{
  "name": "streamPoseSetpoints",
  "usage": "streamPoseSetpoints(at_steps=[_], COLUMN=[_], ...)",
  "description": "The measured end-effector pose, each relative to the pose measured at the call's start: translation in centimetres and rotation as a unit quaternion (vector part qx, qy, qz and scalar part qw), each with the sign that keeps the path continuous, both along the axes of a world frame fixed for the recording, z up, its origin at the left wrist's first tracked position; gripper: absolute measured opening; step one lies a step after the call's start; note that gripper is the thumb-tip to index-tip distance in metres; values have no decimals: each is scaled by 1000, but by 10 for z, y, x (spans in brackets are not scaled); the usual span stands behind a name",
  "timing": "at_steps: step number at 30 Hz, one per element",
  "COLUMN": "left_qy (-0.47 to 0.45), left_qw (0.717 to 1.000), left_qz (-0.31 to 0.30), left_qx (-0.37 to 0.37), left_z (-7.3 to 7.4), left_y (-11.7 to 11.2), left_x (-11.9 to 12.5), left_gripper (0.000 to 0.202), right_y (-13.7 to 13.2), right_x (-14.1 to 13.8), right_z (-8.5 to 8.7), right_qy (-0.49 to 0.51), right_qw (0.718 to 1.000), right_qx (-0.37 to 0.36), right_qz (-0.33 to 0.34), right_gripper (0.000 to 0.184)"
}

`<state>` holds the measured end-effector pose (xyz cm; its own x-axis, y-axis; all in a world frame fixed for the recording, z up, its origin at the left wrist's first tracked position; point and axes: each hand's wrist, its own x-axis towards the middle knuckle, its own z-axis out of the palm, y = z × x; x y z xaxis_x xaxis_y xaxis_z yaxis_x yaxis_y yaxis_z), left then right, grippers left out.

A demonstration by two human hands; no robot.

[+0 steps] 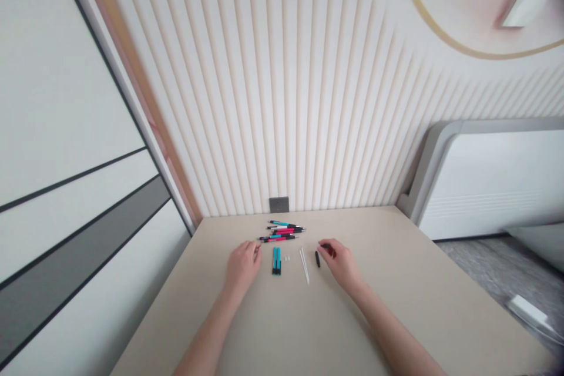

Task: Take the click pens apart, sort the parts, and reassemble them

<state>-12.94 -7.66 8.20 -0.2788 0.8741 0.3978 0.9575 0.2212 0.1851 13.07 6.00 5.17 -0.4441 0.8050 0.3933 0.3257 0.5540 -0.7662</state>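
Observation:
My left hand (pixel 244 264) is closed near the left end of a pile of pens (pixel 282 231) in blue, red, white and black. Whatever its fingertips pinch, if anything, is too small to make out. To its right, two blue pen barrels (pixel 276 259) with black ends lie side by side. Beside them are small white bits (pixel 287 258) and two thin white refills (pixel 304 265). My right hand (pixel 341 261) pinches a small black pen part (pixel 326 245), partly hidden by its fingers. Just left of that hand, a black pen grip (pixel 317 259) lies on the table.
The beige table (pixel 286 329) meets a ribbed wall (pixel 286 88) at its back edge, where a dark socket (pixel 279 204) sits. A white and grey cabinet (pixel 66 158) stands at the left. A grey-framed headboard (pixel 493 176) is at the right.

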Motion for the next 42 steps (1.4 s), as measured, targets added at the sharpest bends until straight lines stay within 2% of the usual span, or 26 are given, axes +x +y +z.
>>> streamPoseSetpoints(at_steps=[4,8,12,21,25,29,35,42], left_qy=[-24,-21,-25,-37,-62,-90,-114,-128], left_qw=[998,995,991,992,994,992,989,987], left_qz=[28,52,73,63,21,-4,-24,-46], left_qx=[-55,-88,-105,-106,-82,-94,-96,-88], left_z=[-22,-25,-21,-23,-26,-31,-33,-32], left_y=[-7,-8,-7,-10,-9,-9,-8,-7], left_x=[-16,-14,-11,-8,-10,-14,-18,-15], left_gripper=[19,22,20,20,25,33,32,31], right_y=[1,0,1,-1,-2,-8,-13,-14], right_x=[-2,5,6,3,4,7,8,7], right_z=[-27,-35,-35,-34,-30,-24,-20,-18], right_qy=[-10,-33,-84,-175,-180,-183,-177,-179], right_qw=[999,999,995,983,983,983,984,984], right_qx=[-33,-33,-43,-30,-19,-10,14,9], right_qz=[-16,-27,-43,-44,-19,-9,7,15], right_gripper=[41,45,40,43,44,42,36,33])
